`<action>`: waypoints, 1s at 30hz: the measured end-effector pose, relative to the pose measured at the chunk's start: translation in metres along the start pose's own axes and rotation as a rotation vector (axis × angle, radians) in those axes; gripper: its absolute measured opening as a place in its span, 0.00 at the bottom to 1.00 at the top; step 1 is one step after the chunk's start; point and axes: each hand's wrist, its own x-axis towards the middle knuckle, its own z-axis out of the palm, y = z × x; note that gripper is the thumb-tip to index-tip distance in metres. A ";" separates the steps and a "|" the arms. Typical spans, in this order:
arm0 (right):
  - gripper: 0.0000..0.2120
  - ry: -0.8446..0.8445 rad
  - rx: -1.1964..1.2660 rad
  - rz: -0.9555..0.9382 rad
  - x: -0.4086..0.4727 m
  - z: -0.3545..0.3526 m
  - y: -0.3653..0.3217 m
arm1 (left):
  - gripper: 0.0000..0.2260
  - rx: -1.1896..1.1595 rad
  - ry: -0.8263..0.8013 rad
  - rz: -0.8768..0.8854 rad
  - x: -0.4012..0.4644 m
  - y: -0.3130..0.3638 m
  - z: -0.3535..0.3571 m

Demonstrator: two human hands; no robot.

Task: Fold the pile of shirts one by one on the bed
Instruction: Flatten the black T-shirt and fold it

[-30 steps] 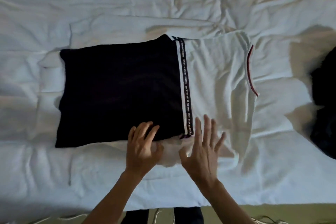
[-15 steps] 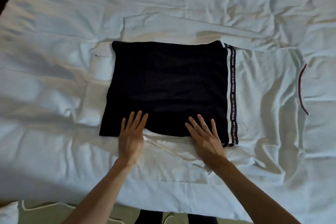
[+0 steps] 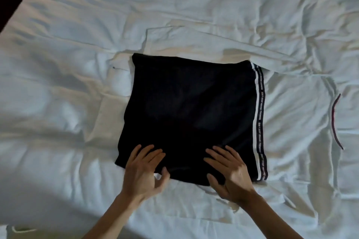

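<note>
A shirt (image 3: pixel 192 114), black in its body and white toward the collar at the right, is spread flat on the bed (image 3: pixel 68 25), with a lettered stripe (image 3: pixel 260 122) marking the change of colour. Its near edge is met by both hands. The left hand (image 3: pixel 143 172) is laid near the near-left corner with fingers extended on the black cloth and the thumb lifted off; nothing is gripped. The right hand (image 3: pixel 229 172) is placed just left of the stripe, fingers straight and spread, palm down, likewise gripping nothing. The hands are probably set apart along this edge so that the cloth is smoothed and kept square before a fold is made. The red-trimmed collar (image 3: pixel 335 122) lies at the far right. No pile of other shirts is in view.
</note>
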 end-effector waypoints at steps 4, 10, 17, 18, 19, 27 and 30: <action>0.13 0.113 -0.032 0.020 0.079 -0.003 0.028 | 0.09 -0.007 0.167 -0.085 0.092 -0.015 0.000; 0.18 0.101 -0.242 0.098 0.208 -0.017 0.097 | 0.13 0.027 0.069 -0.082 0.239 -0.061 0.006; 0.18 -0.186 -0.233 0.480 0.281 -0.042 0.166 | 0.21 0.041 -0.342 -0.132 0.304 -0.083 0.036; 0.19 -0.164 -0.240 0.504 0.284 -0.043 0.171 | 0.24 0.057 -0.402 -0.165 0.302 -0.083 0.045; 0.22 -0.139 -0.239 0.526 0.289 -0.044 0.175 | 0.25 0.074 -0.441 -0.191 0.297 -0.082 0.054; 0.13 -0.293 -0.299 0.622 0.360 -0.089 0.205 | 0.29 0.206 -0.331 -0.146 0.270 -0.079 0.085; 0.06 -0.215 -0.207 0.612 0.381 -0.113 0.211 | 0.37 0.321 -0.214 -0.095 0.260 -0.075 0.096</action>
